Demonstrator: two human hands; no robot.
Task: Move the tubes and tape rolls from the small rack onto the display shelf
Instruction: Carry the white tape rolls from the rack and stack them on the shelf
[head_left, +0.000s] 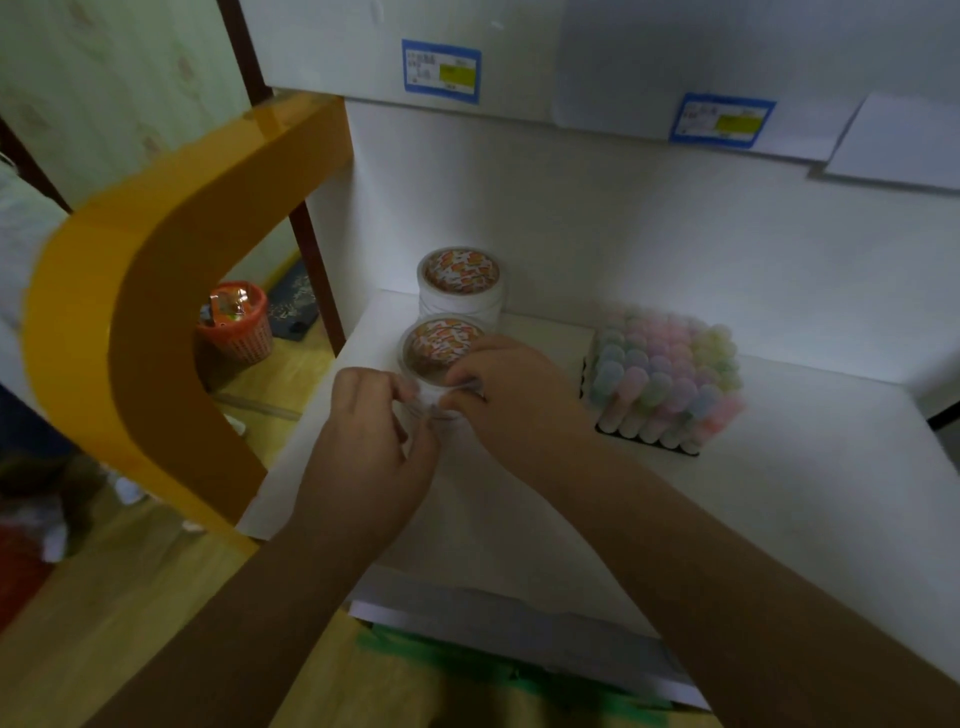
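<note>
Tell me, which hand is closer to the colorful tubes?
Right. The right hand is just left of the colorful tubes, pinching the near tape roll. The left hand sits farther left, beyond the right one.

My white shelf (779, 493) held white tape rolls (460, 283) whose cores showed an orange-and-white pattern, and a block of tubes (667, 376) capped in pastel pink, blue, yellow and green. Its side panel (150, 291) was orange. Blue-bordered labels (441, 73) carried yellow patches. An orange-red basket (236, 325) sat on pale wood flooring.
</note>
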